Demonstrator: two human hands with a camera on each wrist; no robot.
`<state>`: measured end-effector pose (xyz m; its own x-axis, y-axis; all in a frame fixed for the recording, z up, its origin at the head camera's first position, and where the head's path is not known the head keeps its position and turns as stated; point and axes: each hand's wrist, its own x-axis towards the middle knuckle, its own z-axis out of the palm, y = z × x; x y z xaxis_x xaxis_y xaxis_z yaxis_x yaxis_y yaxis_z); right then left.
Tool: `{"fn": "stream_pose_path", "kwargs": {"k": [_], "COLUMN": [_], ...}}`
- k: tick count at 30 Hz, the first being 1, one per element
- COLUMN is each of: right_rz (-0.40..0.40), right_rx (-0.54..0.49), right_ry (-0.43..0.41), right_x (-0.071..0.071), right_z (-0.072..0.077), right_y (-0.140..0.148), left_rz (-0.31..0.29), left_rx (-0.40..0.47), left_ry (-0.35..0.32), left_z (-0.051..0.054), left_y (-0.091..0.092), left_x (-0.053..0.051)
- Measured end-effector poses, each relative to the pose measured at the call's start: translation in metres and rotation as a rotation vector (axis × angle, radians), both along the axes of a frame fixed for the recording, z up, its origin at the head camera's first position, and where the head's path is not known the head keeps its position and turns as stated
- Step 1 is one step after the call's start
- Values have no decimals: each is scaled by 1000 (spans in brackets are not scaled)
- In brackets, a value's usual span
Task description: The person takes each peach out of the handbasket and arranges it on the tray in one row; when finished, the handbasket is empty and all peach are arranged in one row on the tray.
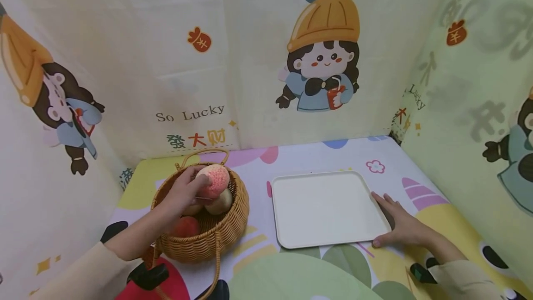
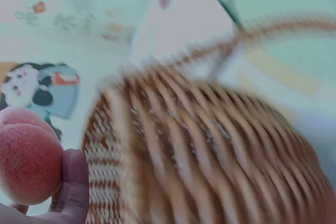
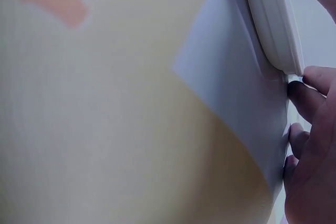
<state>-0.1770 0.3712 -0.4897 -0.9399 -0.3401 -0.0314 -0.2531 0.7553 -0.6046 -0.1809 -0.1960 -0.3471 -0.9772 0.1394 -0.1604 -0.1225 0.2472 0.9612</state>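
A pink peach (image 1: 217, 180) is gripped in my left hand (image 1: 181, 193), held over the wicker basket (image 1: 195, 246). The left wrist view shows the same peach (image 2: 29, 156) in the fingers of the hand (image 2: 71, 187), beside the basket's woven side (image 2: 199, 150). Inside the basket lie a pale round fruit (image 1: 220, 203) and a red one (image 1: 186, 227); another is partly hidden by the hand. My right hand (image 1: 401, 226), fingers spread, touches the right edge of a white tray (image 1: 329, 209). In the right wrist view its fingertips meet the tray's rim (image 3: 273, 24).
A patterned cloth (image 1: 308, 272) covers the table. The basket's handles (image 1: 218, 263) stand out at its front and back. Printed curtains (image 1: 250, 59) hang behind the table and at both sides.
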Motion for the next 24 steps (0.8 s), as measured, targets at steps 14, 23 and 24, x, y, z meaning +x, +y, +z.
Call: {"fn": "stream_pose_path", "kwargs": {"k": [14, 23, 24], "right_rz": [-22, -13, -11], "right_rx": [-33, -35, -36], "right_ry": [-28, -4, -3], "right_x": [4, 1, 1], "right_z": [0, -4, -4], "right_y": [-3, 1, 1], "left_rz": [-169, -175, -190], "left_rx": [341, -66, -116], "left_ry": [-31, -24, -14], "left_z": [12, -15, -21], "left_y": [102, 151, 154], "left_x": [-21, -37, -39]}}
